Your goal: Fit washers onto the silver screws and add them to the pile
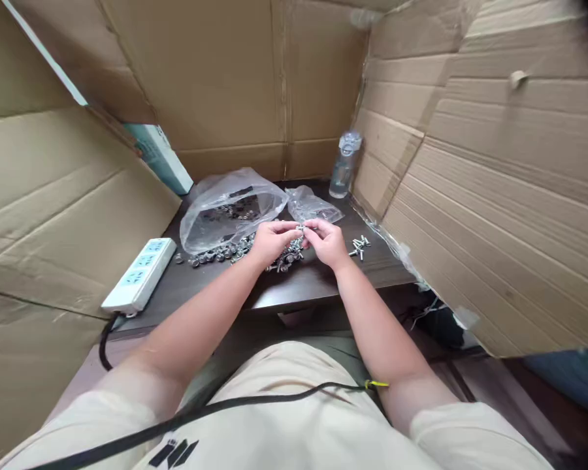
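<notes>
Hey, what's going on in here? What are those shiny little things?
A person is at a dark table with cardboard walls around it. The left hand and right hand meet at the fingertips, pinching a small metal piece. Under and beside them lies a heap of shiny metal parts, next to a big clear bag with more parts inside. A smaller clear bag lies behind the hands, and a few screws lie apart on the right.

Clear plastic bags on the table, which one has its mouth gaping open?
The larger bag, on the left: its wide mouth stands open, with small metal pieces visible inside. The smaller bag, toward the water bottle, lies crumpled and flatter.
</notes>
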Motion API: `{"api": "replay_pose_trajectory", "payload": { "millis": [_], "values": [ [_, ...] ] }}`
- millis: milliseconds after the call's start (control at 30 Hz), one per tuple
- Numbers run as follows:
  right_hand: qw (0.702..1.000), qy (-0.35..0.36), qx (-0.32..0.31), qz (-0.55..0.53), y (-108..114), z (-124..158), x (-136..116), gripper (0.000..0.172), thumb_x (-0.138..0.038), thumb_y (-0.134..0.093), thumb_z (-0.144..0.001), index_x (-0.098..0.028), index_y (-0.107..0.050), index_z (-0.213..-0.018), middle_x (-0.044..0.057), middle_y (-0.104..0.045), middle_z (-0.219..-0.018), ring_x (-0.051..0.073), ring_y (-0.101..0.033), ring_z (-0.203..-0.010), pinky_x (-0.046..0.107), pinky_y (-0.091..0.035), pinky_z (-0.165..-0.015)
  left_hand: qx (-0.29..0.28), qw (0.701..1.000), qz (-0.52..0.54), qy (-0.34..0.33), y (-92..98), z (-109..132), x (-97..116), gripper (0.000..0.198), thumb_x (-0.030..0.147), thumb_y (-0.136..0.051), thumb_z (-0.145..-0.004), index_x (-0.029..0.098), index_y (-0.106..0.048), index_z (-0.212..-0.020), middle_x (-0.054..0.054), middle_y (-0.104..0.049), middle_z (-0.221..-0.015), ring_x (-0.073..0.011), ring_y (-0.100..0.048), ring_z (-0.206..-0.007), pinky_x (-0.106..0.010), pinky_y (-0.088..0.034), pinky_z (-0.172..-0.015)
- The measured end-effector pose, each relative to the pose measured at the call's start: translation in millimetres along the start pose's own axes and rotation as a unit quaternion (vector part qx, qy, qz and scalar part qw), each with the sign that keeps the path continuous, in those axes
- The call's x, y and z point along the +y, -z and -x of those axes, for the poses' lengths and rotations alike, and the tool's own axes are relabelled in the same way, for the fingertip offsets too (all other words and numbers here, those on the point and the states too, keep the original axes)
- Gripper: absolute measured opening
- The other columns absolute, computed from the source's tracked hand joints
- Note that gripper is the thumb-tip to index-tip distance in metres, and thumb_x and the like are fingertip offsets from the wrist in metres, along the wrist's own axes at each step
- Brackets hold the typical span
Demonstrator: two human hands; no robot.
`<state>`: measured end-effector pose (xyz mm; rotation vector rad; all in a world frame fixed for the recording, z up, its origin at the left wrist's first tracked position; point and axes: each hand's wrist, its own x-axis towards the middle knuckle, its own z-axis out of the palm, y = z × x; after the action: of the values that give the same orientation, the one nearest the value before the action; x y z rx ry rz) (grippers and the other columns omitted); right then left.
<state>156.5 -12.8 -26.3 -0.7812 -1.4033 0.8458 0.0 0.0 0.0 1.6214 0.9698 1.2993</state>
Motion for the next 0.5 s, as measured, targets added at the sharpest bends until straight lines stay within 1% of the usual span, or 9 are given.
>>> {"api": "replay_pose_trajectory", "payload": {
  "millis": [200,367,500],
  "values": [
    [1.0,-0.008,-0.014,0.011,2.6,-0.4,-4.6,0.033,-0.046,-0.067,-0.079,-0.016,-0.061,-0.092,-0.002,-0.059,-0.059,0.013,-0.059,-0.052,0.028,-0.052,-0.054,-0.005,1.0,-0.01,-0.003,1.6,2.9,3.2,0.025,0.03,-0.079,-0.065,0.016,-0.08,-0.085,-0.004,-0.073,-0.069,-0.0086,-0.05,-0.048,-0.023,-0.043,-0.049],
    [0.999,-0.015,-0.039,0.027,3.6,0.5,-5.1,0.034,-0.05,-0.065,-0.082,-0.018,-0.058,-0.093,-0.004,-0.058,-0.056,0.013,-0.057,-0.05,0.028,-0.05,-0.053,-0.001,1.0,-0.016,-0.01,2.0,3.5,4.4,0.027,0.031,-0.08,-0.064,0.015,-0.08,-0.085,-0.006,-0.075,-0.074,-0.0102,-0.054,-0.05,-0.025,-0.046,-0.052],
    [0.997,-0.008,-0.061,0.049,5.0,1.5,-7.6,0.036,-0.055,-0.057,-0.088,-0.019,-0.057,-0.083,-0.003,-0.056,-0.055,0.013,-0.055,-0.049,0.027,-0.046,-0.052,-0.002,1.0,-0.017,-0.013,1.6,4.5,5.7,0.027,0.031,-0.08,-0.063,0.015,-0.08,-0.084,-0.007,-0.076,-0.076,-0.012,-0.058,-0.054,-0.026,-0.048,-0.055]
  ]
}}
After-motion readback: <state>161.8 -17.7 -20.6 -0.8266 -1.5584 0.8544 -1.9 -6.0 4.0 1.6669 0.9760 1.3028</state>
